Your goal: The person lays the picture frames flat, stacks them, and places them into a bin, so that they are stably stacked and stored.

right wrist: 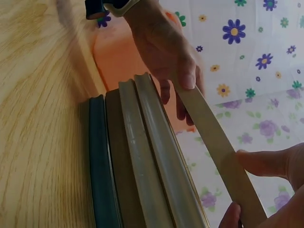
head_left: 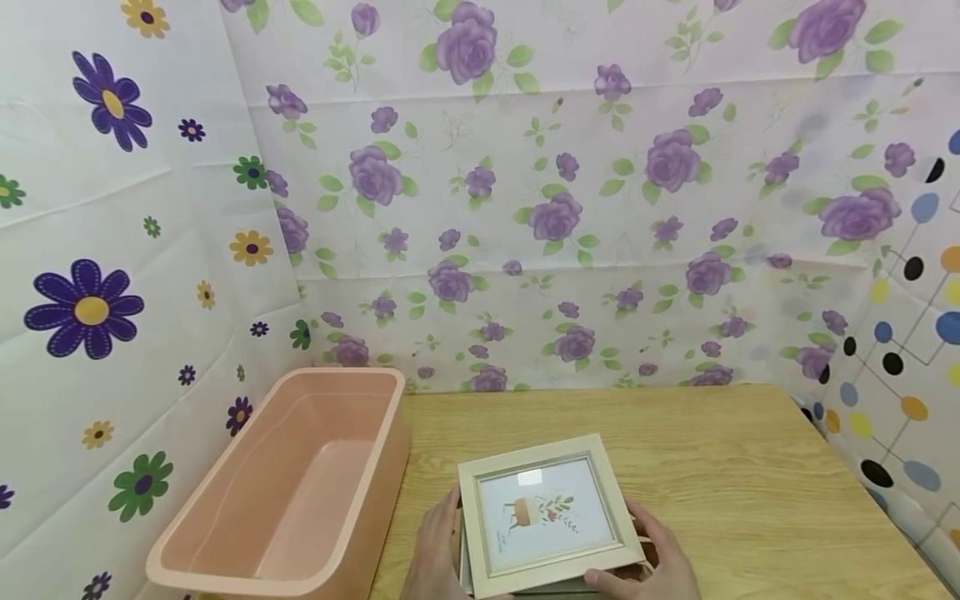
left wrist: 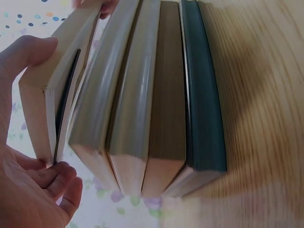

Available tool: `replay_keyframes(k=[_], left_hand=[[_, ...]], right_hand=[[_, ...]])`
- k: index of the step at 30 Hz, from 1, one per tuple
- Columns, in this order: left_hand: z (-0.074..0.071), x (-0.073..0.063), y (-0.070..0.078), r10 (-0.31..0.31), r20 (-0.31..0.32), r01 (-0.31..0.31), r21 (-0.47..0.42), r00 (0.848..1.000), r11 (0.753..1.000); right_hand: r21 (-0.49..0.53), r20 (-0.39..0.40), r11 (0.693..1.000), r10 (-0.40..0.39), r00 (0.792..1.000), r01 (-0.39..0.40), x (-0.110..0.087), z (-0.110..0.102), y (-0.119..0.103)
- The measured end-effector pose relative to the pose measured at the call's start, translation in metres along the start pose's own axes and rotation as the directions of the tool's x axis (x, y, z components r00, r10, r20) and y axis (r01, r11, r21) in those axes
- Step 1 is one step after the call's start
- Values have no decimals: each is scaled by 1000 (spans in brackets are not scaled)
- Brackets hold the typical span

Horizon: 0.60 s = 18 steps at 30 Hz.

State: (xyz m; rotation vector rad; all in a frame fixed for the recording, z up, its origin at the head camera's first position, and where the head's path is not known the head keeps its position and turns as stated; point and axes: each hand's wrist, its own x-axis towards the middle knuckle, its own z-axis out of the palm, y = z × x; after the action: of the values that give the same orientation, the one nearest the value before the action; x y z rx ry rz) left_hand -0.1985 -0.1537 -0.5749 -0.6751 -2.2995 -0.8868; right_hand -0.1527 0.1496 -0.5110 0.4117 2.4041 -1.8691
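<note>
A cream picture frame (head_left: 551,517) with a drawing of a plant in a pot lies between my two hands, glass side up. My left hand (head_left: 437,546) grips its left edge, the thumb on top in the left wrist view. On the opposite edge my right hand (head_left: 660,567) pinches it, thumb visible at the near corner. Under it stands a stack of several frames, apart from the held one: two silvery frames (left wrist: 107,80), a brown frame (left wrist: 167,85) and a dark teal frame (left wrist: 204,90) at the bottom. In the head view the held frame hides most of the stack.
A pink plastic tub (head_left: 390,467) stands left of the stack on the wooden table (head_left: 735,483); its inside shows no objects. Flowered cloth (head_left: 510,208) hangs behind the table, with more patterned cloth on the left and right sides.
</note>
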Motion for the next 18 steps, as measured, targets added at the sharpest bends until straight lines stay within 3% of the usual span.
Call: replay_keyframes(k=[2,5,10,16,18], left_hand=[[-16,8,18,-54,39,54,7,998,999],[-28,14,30,-104,82,105,2,991,995],[-29,14,27,-76,88,76,11,993,997],[-25,6,16,-141,155,153,-66,978,986],[-19,1,8,-135,165,150,-81,977,985]], right_hand=[[-13,22,1000,-14,1000,14,0,0,3],[-3,47,999,-31,998,32,0,1,6],[-56,32,996,-70,997,72,0,3,13],[-147,22,986,-79,997,81,1,6,18],[-168,14,981,-92,996,93,1,6,20]])
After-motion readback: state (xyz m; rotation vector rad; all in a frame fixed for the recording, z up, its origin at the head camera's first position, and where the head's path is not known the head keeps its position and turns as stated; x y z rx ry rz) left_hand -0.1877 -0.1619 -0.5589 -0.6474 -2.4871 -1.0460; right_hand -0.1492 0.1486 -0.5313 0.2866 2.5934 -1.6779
